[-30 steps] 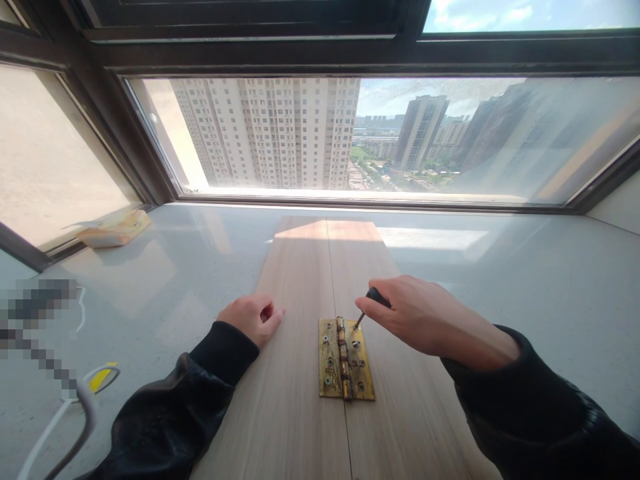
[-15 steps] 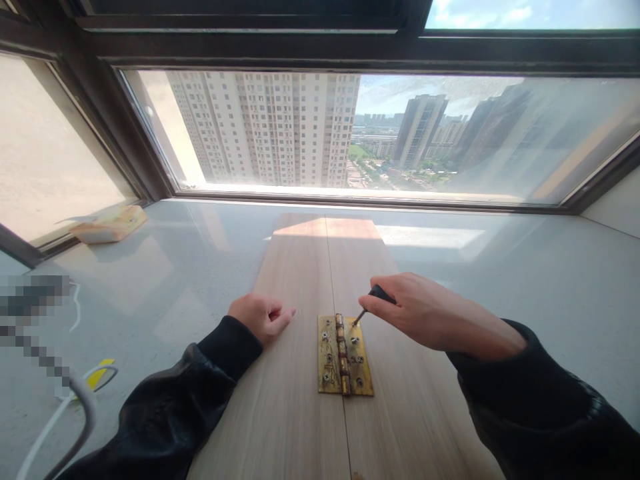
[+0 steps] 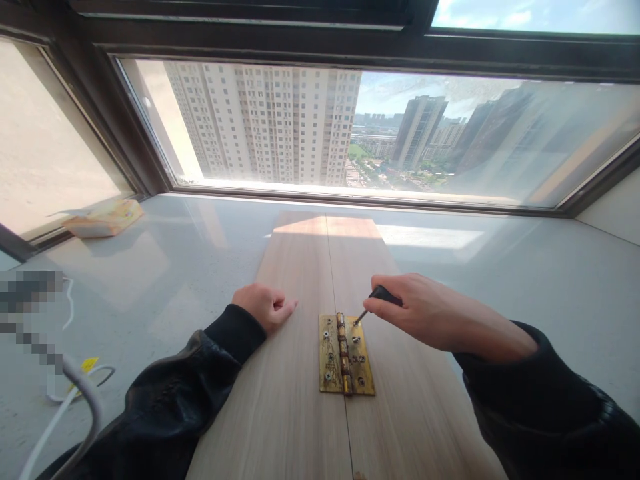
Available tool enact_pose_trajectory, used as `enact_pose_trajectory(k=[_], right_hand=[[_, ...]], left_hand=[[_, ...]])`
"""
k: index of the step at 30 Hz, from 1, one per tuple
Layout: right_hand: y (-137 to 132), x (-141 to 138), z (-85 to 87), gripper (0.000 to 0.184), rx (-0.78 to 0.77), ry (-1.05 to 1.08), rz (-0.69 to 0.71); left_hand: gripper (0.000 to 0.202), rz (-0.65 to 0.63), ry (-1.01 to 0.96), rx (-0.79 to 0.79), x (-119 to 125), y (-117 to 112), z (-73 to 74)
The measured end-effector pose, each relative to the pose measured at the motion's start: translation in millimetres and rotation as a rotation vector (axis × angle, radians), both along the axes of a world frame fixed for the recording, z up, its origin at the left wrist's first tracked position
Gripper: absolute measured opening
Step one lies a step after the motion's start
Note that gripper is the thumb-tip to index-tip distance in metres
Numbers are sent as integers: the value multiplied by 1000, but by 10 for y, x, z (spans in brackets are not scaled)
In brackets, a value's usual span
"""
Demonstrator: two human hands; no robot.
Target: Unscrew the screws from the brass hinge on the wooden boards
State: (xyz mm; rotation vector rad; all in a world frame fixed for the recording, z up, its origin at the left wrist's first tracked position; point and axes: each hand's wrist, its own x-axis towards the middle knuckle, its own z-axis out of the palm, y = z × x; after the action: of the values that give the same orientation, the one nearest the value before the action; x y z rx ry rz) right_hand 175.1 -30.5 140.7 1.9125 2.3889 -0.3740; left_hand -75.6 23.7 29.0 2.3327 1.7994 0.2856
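Observation:
A brass-coloured hinge (image 3: pixel 345 360), worn and stained, lies flat across the seam between two pale wooden boards (image 3: pixel 295 267). Several cross-head screws sit in its two leaves. My right hand (image 3: pixel 430 313) is closed around the black handle of a screwdriver (image 3: pixel 387 295). The screwdriver slants down to the left, its tip at the top screw position of the hinge's right leaf. To the left of the hinge, my left hand (image 3: pixel 264 308) rests on the left board, fingers curled in and thumb pointing right, apart from the hinge. Nothing shows in it.
The boards lie on a light stone sill (image 3: pixel 525 280) below a dark-framed window (image 3: pixel 350 197). A soft yellowish packet (image 3: pixel 105 219) stands at the back left corner. Grey and white cables (image 3: pixel 87 393) with a yellow tag (image 3: pixel 89 365) lie at the left.
The view has tilted slightly. My right hand keeps the screwdriver at the same hinge screw position, and my left hand stays in place on the board.

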Motion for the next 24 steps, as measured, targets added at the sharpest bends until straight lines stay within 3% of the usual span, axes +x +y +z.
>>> enact_pose_trajectory(k=[4,9,15,24], right_hand=[[-12,-77,-31,37,61,-63,-81],[-61,-140,-39,59,105,-172,-176],[-13,-105,-77,41,97,-78,-61],[15,-77,-53,40,87,-59,-15]], left_hand=[[47,1,3,-2,2,-2,0],[47,-3,0,-12,6,3,-5],[48,-6,6,-22,-27,8,-28],[48,-13,19,-20,-24,-3,-18]])
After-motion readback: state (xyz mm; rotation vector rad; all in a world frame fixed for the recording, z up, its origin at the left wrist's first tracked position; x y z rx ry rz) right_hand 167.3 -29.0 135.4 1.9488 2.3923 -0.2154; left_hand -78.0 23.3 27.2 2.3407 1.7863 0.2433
